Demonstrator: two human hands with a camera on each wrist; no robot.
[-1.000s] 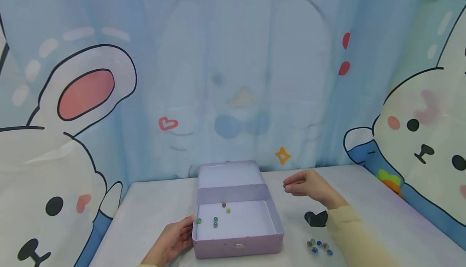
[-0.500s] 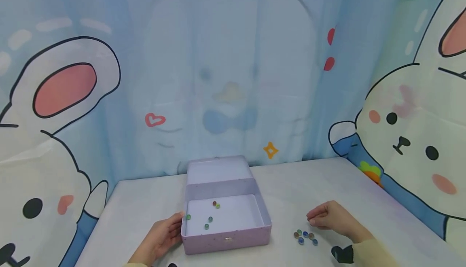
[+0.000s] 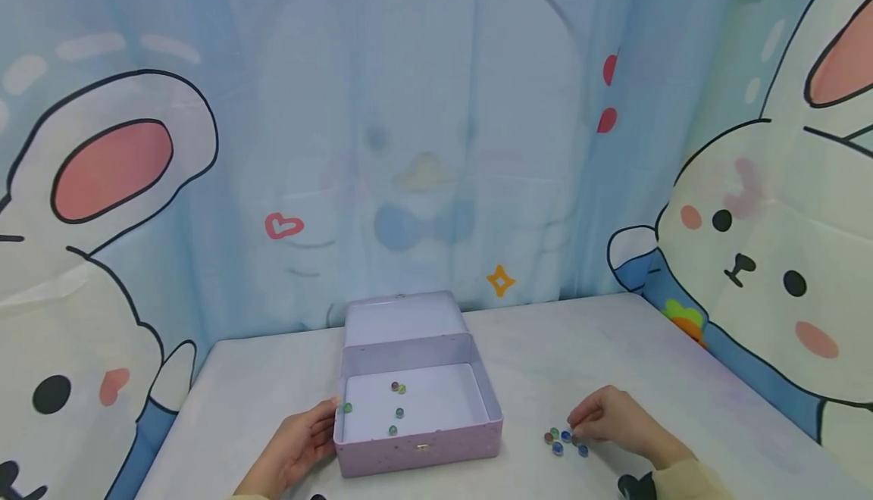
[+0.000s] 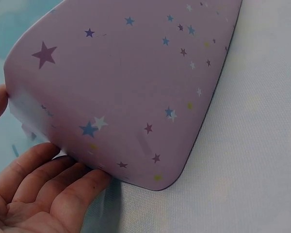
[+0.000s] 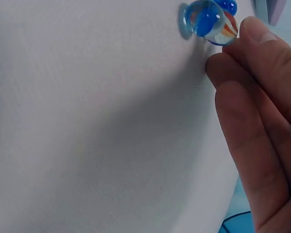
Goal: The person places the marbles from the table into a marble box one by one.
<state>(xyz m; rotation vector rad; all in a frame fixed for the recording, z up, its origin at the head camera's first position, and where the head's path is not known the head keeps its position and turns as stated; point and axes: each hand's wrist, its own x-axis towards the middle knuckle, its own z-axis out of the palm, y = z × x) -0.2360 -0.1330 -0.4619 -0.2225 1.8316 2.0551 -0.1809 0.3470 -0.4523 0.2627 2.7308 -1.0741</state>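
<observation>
An open lilac tin box (image 3: 416, 451) with star print stands on the white table, its lid (image 3: 404, 318) tipped back. Several glass marbles (image 3: 398, 389) lie inside it. My left hand (image 3: 303, 439) rests against the box's left wall; in the left wrist view its fingers (image 4: 53, 182) lie straight along the starry wall (image 4: 131, 87). Several more marbles (image 3: 561, 439) sit on the table to the right of the box. My right hand (image 3: 607, 418) is lowered onto them, and a fingertip (image 5: 254, 31) touches a blue and orange marble (image 5: 208, 19). The thumb is hidden.
The white table (image 3: 546, 348) is backed and flanked by a blue curtain with cartoon rabbits (image 3: 750, 242). A black heart mark (image 3: 634, 485) shows near my right sleeve at the front edge.
My right hand came down from beside the box's lid to the loose marbles on the table. The left hand stayed on the box; the camera view swung right.
</observation>
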